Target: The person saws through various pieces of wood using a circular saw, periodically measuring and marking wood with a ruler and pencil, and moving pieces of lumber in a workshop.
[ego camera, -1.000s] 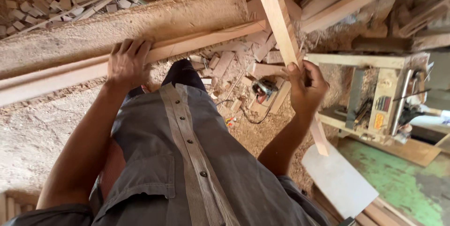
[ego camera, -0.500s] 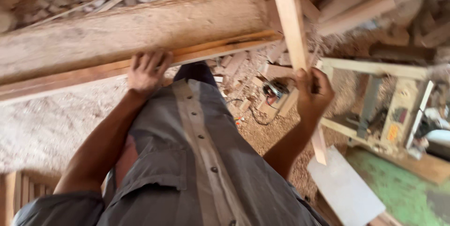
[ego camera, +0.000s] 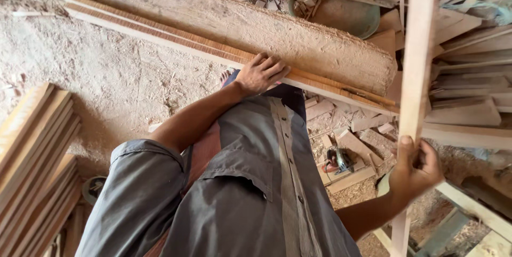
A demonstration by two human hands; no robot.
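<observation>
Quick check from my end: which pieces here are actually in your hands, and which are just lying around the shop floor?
In hand:
- long plank, left hand resting on its edge
- upright wooden strip, gripped by right hand

Lying about:
- sawdust-covered slab behind the plank
- stacked boards at left
- small power tool on the floor
- offcut scraps

My right hand (ego camera: 415, 167) wraps a tall strip (ego camera: 418, 49), so I cannot see the wood under my fingers. The strip runs off the top and bottom edges. My left hand (ego camera: 260, 72) covers part of a long board (ego camera: 176, 39), and my shirt (ego camera: 250, 182) hides my legs and the floor below. A stack of boards (ego camera: 32, 161) is cut off at the left. A small power tool (ego camera: 337, 159) is too tiny to tell.
</observation>
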